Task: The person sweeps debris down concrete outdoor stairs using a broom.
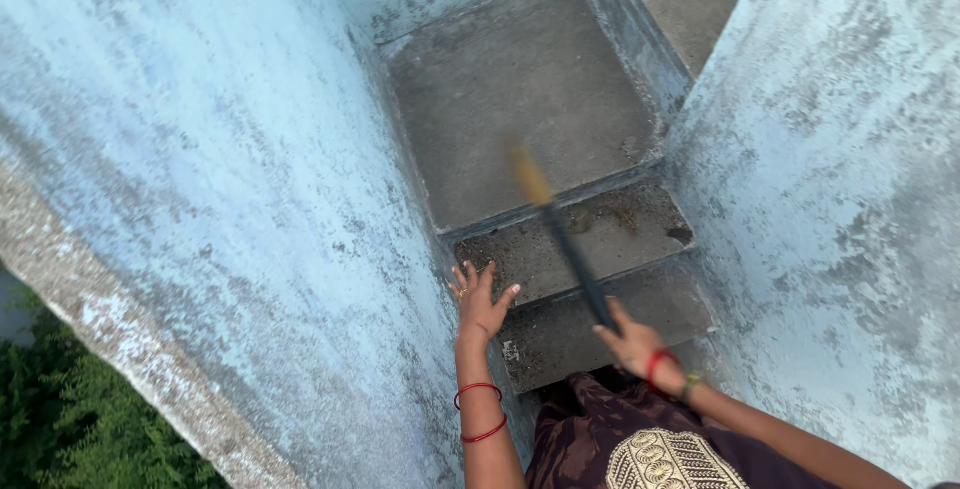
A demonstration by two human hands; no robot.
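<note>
Low centre: left hand (480, 301) fingers spread, flat against the pale blue wall (230, 199); right hand (632, 342) wrapped around a blurred broom (560, 234) angled up-left over the steps (590, 249)

Walls (230, 169): rough, matt, weathered pale-blue plaster. Steps (520, 99): bare, gritty grey concrete. Broom handle (575, 259): dark, smooth.

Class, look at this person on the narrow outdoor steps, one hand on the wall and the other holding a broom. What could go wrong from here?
1. The right hand grips the broom, so only the left hand, flat on the wall, could steady a slip.
2. Dirt lies on the steps; footing there may be poor.
3. The long dress hangs near the step edge and might catch underfoot.
</note>
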